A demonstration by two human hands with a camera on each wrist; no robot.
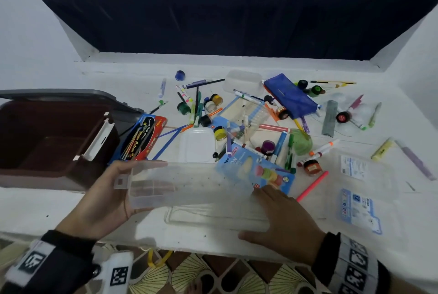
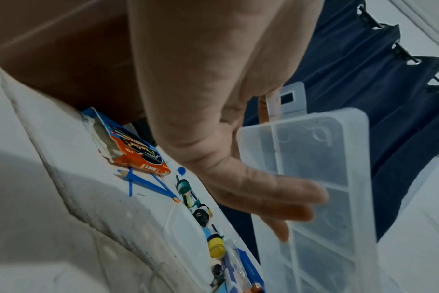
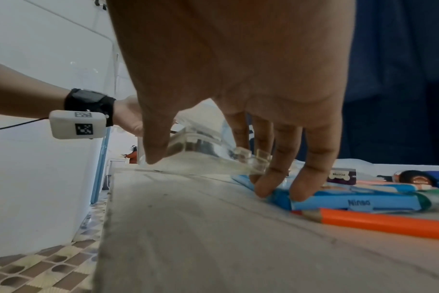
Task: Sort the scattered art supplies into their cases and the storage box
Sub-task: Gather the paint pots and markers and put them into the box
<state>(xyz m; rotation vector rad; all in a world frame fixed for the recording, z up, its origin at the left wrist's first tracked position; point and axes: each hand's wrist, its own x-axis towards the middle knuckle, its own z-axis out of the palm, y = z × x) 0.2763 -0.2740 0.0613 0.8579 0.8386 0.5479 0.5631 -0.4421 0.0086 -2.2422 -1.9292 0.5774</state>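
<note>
A long clear compartment case [image 1: 189,184] is held open over the near edge of the ledge, between my two hands. My left hand [image 1: 111,187] holds its left end by the latch, thumb on one side and fingers behind; in the left wrist view the left hand [image 2: 238,178] lies along the case [image 2: 321,168]. My right hand [image 1: 282,218] grips the right end. In the right wrist view the right hand [image 3: 213,170] straddles the case, and its fingertips [image 3: 263,190] touch a blue card pack [image 3: 351,202]. The open brown storage box [image 1: 35,180] stands at the left.
Markers, pencils and paint pots lie scattered over the middle of the ledge. Among them are a blue pouch [image 1: 290,95], a red-and-blue pencil box [image 1: 142,138], a white lid [image 1: 196,144] and a pink pencil [image 1: 312,186]. A labelled clear case [image 1: 360,189] lies at the right.
</note>
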